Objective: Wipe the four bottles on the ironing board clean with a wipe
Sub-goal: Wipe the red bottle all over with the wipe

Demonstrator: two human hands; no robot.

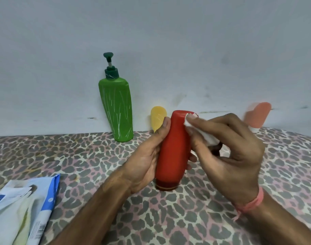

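Left hand (147, 156) grips red bottle (170, 152); right hand (227, 149) pinches white wipe (200, 133) against it.
Wiping under way; turning the bottle likely next.

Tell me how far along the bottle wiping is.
Nothing shows as finished. In hand: the left hand grips the red bottle while the right hand presses a white wipe near its top end. Apparently left: the green pump bottle, yellow bottle and pink bottle, standing by the wall; whether any was wiped can't be told.
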